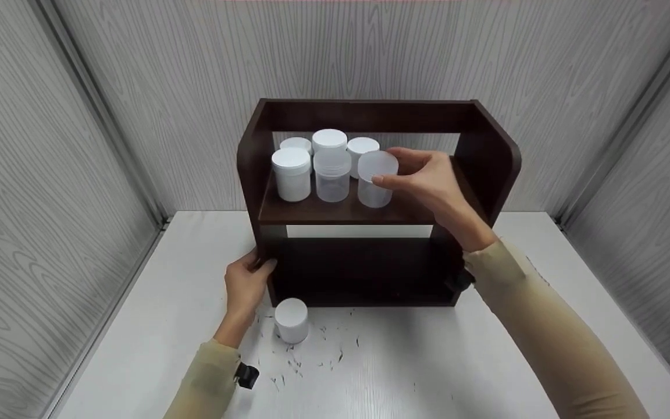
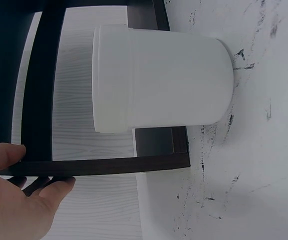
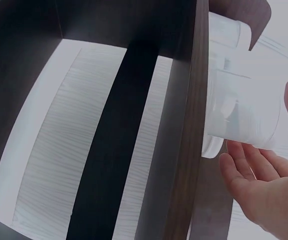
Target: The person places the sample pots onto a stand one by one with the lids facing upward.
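A dark brown two-tier wooden shelf (image 1: 346,221) stands on the white table. With thumb and fingers on either side, my left hand (image 1: 246,285) grips the shelf's left side panel (image 2: 99,166). Near that hand, a white lidded jar (image 1: 292,320) sits upright on the table, large in the left wrist view. On the upper tier, my right hand (image 1: 434,180) holds a translucent jar (image 1: 374,189) between thumb and fingertips, at the right end of the front row. Beside it are another translucent jar (image 1: 332,183) and a white jar (image 1: 292,177).
Behind the front row stand white-lidded jars, including a tall one (image 1: 329,138) and one at the right (image 1: 363,145). Dark scuff marks (image 1: 297,366) dot the table before the shelf. Grey wood-grain panels (image 1: 358,52) enclose the back and sides.
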`<state>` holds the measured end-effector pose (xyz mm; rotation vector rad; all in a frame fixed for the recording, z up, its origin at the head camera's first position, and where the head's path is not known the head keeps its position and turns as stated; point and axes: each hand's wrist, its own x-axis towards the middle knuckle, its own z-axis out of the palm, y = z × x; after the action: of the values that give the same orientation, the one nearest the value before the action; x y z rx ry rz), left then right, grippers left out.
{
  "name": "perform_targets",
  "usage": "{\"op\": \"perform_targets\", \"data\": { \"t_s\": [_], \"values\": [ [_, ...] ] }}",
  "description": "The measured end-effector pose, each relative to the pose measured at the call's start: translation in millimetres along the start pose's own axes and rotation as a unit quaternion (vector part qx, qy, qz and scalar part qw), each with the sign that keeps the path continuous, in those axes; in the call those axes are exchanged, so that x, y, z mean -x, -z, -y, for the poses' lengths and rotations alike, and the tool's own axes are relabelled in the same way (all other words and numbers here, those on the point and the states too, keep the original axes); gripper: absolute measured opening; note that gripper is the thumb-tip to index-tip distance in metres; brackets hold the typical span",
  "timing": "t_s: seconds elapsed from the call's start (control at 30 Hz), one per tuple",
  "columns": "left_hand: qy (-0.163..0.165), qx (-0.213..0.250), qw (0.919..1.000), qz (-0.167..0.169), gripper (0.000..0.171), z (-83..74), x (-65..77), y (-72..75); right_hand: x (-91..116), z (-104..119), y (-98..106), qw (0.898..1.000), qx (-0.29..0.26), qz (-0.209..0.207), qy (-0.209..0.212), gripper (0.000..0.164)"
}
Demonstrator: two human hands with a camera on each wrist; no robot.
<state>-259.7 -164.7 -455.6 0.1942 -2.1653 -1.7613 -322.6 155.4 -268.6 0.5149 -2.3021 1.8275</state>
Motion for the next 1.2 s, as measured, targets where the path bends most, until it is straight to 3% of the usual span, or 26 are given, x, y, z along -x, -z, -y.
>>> {"op": "perform_targets", "data": {
  "t_s": [0.87,1.2],
  "values": [
    [-0.011,0.025,0.9996,-0.007,0.048,-0.4,0.7,-0.6,-22.2,-9.5,-11.1,0.999,-0.011,-0.014,-0.026,0.065],
    [-0.005,0.008,0.9999,-0.009,0.048,1.3,-0.7,-0.6,-25.8,-10.9,-11.6,0.999,-0.009,-0.017,-0.034,0.066]
  ]
}}
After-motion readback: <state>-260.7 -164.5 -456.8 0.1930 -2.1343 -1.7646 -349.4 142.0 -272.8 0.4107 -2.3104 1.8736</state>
